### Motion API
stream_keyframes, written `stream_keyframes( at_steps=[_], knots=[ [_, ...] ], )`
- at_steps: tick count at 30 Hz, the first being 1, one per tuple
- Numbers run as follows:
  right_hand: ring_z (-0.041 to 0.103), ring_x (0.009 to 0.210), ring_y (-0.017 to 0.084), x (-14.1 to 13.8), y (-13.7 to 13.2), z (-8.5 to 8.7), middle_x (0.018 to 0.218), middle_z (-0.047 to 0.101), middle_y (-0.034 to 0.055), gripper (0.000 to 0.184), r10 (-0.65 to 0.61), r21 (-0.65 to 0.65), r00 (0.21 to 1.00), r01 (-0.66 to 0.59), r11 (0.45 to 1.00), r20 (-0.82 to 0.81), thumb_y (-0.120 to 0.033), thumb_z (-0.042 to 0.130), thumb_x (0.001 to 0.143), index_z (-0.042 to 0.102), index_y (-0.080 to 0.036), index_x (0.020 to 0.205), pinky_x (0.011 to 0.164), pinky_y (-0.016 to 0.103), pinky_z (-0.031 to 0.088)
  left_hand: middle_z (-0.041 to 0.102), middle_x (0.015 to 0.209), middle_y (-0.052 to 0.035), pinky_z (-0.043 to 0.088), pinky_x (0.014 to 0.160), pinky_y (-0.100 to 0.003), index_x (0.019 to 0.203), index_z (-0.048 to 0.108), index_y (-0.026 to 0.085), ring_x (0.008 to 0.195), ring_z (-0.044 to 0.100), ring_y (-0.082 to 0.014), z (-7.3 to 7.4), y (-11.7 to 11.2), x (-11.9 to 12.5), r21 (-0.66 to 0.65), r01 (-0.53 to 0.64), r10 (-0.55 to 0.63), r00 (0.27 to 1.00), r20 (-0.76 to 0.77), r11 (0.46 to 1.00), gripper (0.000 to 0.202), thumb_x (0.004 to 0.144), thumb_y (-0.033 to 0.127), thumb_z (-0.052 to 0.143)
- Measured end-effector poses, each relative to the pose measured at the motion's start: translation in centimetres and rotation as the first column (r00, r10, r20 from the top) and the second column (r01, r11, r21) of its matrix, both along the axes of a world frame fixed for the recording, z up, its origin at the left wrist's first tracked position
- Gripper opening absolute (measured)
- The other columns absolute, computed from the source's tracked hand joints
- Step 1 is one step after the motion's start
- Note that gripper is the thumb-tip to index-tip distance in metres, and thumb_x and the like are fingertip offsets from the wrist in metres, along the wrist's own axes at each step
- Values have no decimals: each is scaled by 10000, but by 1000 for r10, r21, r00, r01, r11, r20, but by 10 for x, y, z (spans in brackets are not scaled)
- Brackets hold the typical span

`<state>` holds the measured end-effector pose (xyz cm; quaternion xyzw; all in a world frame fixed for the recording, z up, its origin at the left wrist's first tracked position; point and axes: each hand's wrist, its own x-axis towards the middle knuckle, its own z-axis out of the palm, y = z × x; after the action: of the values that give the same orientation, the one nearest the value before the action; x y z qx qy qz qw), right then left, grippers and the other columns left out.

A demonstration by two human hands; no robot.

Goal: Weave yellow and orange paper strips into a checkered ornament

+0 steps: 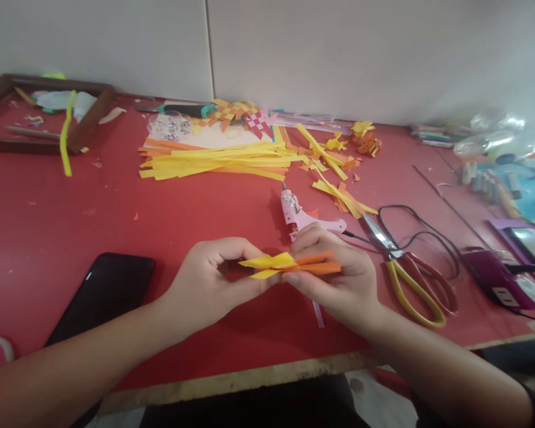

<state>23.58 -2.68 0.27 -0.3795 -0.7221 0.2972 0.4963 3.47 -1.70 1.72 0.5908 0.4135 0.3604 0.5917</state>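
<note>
Above the tabletop (116, 214), a yellow-and-orange paper piece (289, 264) is pinched by the left grip (209, 282) and right grip (339, 282), both closed on it.

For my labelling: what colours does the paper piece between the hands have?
The paper piece is yellow on the left, orange on the right; head view.

A black phone (102, 291) lies on the red table (40, 226), near its front edge. A pink glue gun (301, 217) lies in the middle, with yellow-handled scissors (395, 257) just beside it and a purple box (494, 276) past them. At the back are a big pile of yellow and orange paper strips (218, 160), some woven paper squares (236, 113) behind it, and a brown wooden frame (91, 119) in the far left corner.
</note>
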Motion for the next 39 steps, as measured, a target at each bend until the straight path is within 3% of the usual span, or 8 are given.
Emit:
stream_keyframes(
  at_steps=[6, 13, 20, 24, 29, 34, 39],
  knots=[
    [637, 677, 166, 0, 0, -1, 749, 674, 14, 73, -1, 16, 1000, 1, 1000, 30, -181, 769, 802, 718, -230, 781, 629, 356, 531, 725, 792, -3, 483, 627, -227, 842, 721, 211, 696, 640, -145, -4, -4, -3, 95, 66, -65, 998, -16, 993, 14, 853, 218, 717],
    [657, 699, 168, 1, -1, 3, 763, 680, 19, 39, 24, -47, 1000, -24, 999, -10, -203, 762, 813, 747, -235, 797, 630, 340, 559, 769, 835, -34, 544, 697, -268, 844, 754, 216, 763, 703, -191, -3, -5, -2, 75, 34, -32, 999, -32, 997, 86, 880, 268, 696],
    [642, 659, 155, 1, -2, 0, 757, 692, 22, 62, 58, -78, 997, -61, 995, -42, -185, 763, 814, 762, -247, 808, 587, 324, 547, 758, 839, -44, 542, 715, -285, 817, 726, 205, 771, 699, -197, -3, -5, -4, 161, 79, -60, 991, -120, 984, 132, 901, 284, 663],
    [656, 681, 160, 0, -2, -1, 768, 702, 25, 73, 75, -109, 996, -81, 991, -57, -162, 758, 812, 761, -234, 812, 609, 325, 557, 754, 839, -45, 540, 705, -277, 831, 721, 195, 768, 696, -193, -3, -5, -4, 119, 95, -82, 990, -113, 988, 143, 912, 290, 651],
    [650, 681, 138, 0, -1, 0, 750, 677, 4, 70, 12, -194, 997, -27, 981, -76, -176, 764, 809, 766, -234, 770, 601, 280, 555, 776, 800, -19, 537, 665, -242, 809, 752, 207, 742, 705, -175, -5, -4, -2, 51, 10, -7, 998, -61, 999, 125, 881, 302, 715],
    [640, 674, 128, -1, 0, -2, 765, 681, 4, 43, -26, -254, 998, 11, 967, -55, -215, 768, 817, 785, -235, 783, 579, 264, 538, 808, 902, -27, 572, 708, -257, 898, 789, 212, 819, 736, -197, -8, -2, -1, -43, -3, 4, 1000, 18, 999, 123, 852, 321, 756],
    [640, 706, 138, 0, -2, 2, 783, 682, 18, 82, -1, -271, 999, -12, 962, -49, -247, 738, 851, 772, -232, 778, 624, 276, 546, 805, 838, -19, 563, 679, -238, 845, 791, 202, 769, 732, -178, -9, 1, -2, 29, -10, 12, 998, -63, 1000, 125, 853, 320, 749]
  ],
)
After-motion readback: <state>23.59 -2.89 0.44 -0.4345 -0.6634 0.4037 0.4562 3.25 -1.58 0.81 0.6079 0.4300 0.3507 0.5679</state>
